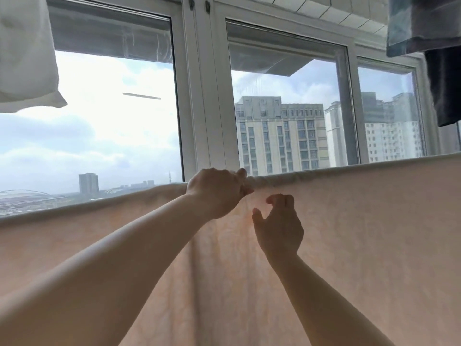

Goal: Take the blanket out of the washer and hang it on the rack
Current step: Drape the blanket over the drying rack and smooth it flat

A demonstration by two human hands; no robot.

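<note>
A pale peach blanket point(361, 221) hangs spread across the whole width of the view, folded over a rail that it hides. Its top edge runs from lower left to upper right. My left hand point(214, 193) reaches up to that top edge near the middle and pinches the bunched fabric there. My right hand point(279, 226) hovers just below and to the right, in front of the blanket, with fingers curled and thumb out; it holds nothing.
Large white-framed windows point(197, 96) stand right behind the blanket. A white cloth point(27, 58) hangs at the upper left. A blue-grey patterned cloth point(424, 23) and a dark garment point(444, 86) hang at the upper right.
</note>
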